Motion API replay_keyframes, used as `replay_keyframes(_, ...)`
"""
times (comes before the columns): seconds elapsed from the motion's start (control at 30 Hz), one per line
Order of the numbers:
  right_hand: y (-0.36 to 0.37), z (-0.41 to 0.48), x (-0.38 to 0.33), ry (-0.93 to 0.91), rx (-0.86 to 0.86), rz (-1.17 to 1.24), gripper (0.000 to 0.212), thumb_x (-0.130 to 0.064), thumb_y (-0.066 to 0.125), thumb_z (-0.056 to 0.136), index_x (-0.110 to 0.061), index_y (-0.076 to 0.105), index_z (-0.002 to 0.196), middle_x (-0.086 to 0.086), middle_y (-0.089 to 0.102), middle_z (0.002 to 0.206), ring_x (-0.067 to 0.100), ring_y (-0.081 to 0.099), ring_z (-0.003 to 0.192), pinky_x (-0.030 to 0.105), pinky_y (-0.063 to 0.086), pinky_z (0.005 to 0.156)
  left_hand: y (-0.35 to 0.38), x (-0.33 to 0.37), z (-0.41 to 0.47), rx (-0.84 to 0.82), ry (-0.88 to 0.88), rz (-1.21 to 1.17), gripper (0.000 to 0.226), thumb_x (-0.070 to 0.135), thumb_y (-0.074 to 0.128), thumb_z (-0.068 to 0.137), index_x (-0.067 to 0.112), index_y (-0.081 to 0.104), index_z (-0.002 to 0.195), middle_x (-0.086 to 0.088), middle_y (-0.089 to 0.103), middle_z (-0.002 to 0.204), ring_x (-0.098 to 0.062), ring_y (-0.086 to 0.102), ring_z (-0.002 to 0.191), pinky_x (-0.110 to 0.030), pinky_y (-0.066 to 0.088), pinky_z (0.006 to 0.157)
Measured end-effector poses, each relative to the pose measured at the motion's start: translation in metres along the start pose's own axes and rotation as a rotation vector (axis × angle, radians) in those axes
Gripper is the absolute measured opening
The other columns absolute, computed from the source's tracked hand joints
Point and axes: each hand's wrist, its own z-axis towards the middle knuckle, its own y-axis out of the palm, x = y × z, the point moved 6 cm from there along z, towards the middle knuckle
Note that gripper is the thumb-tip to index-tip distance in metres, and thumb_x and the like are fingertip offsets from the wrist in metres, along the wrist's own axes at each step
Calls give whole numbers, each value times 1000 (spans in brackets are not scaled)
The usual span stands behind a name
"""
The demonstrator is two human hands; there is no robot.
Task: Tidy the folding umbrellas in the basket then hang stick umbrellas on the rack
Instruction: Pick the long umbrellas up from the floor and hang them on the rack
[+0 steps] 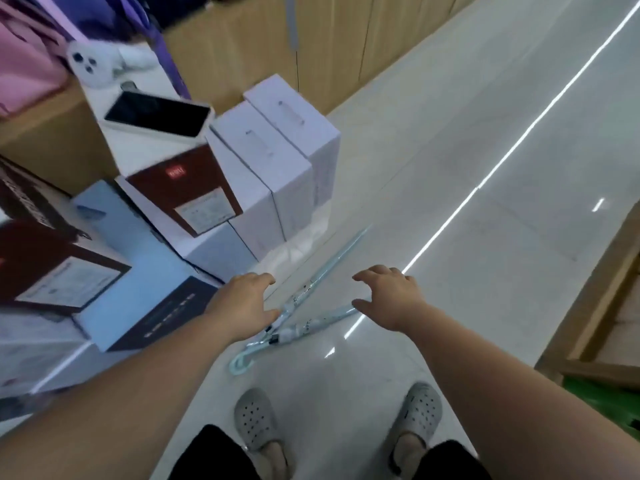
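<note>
Two pale blue stick umbrellas lie on the shiny floor in front of my feet. The longer one point(330, 266) points up and to the right, and the shorter one point(317, 322) crosses beneath it. Their curved handles point(240, 362) meet near my left foot. My left hand point(244, 301) hovers just left of the umbrellas, fingers spread, holding nothing. My right hand point(389, 296) hovers just right of them, fingers apart and curled downward, also holding nothing. Neither basket nor rack is in view.
Stacked white, blue and dark red boxes point(273, 161) stand at the left, with a tablet point(157, 114) and a white phone point(91, 65) on top. Wooden panelling point(329, 46) runs behind. A wooden frame point(595, 306) stands at the right. My grey clogs point(256, 417) are below.
</note>
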Motion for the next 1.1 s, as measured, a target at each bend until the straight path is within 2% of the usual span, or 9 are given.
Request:
replay_keyframes(0.1,69,67,29,-39,-49,1,60,-52,58,91,-35,43,147,-5,44,149,25,42,135,43,33,111,77,-21,60,-60,-76,-2,67,48,69,86,24,45,145,-4,52,142,-26,50,128,-39,47,101)
replay_keyframes(0.27,186,159,75,-69,-129,-18,60,-53,60,90,-36,44,145,-4,47,146,25,44,132,43,34,109,205,-38,153,-152,-90,-38,65,47,70,82,29,49,141,-1,55,139,-23,54,123,-35,48,95)
replay_keyframes(0.53,329,280,125,-79,-178,-73,60,-58,59,88,-39,45,143,-4,49,142,25,45,129,43,34,106,356,-59,274,-247,-74,-25,72,48,71,83,26,44,147,0,49,148,-22,50,130,-34,46,102)
replay_keyframes(0.63,371,307,128,-123,-197,-115,57,-57,60,88,-43,47,141,-4,51,140,25,47,126,43,35,104,394,-70,300,-255,-84,-10,73,44,73,79,27,46,144,-1,52,143,-22,53,127,-37,49,100)
replay_keyframes(0.7,392,316,127,-185,-203,-160,54,-55,61,88,-42,48,140,-2,53,137,26,48,124,43,36,103,416,-79,309,-274,-88,12,67,43,74,77,27,51,138,0,60,132,-22,59,117,-36,52,94)
replay_keyframes(0.77,403,319,127,-229,-182,-171,52,-52,61,90,-41,49,139,-1,53,135,27,49,123,42,36,104,432,-86,310,-272,-82,23,57,42,76,75,29,56,128,2,63,118,-21,62,103,-37,54,87)
replay_keyframes(0.87,413,323,130,-248,-144,-176,47,-45,59,93,-43,49,139,-2,53,134,27,48,122,41,34,104,445,-91,305,-197,-82,37,37,38,73,80,31,58,114,4,62,107,-21,63,96,-39,55,82)
replay_keyframes(0.93,415,325,132,-263,-128,-177,43,-42,57,94,-43,51,137,-3,54,131,27,49,120,41,35,102,448,-95,303,-144,-87,37,28,32,69,85,30,59,111,2,64,104,-23,64,94,-39,55,79)
replay_keyframes(1.1,405,321,133,-321,-183,-146,38,-36,58,94,-36,57,132,-3,59,122,25,54,116,39,41,98,442,-91,296,-174,-42,18,29,31,66,89,30,58,117,-1,65,112,-26,62,102,-42,54,84)
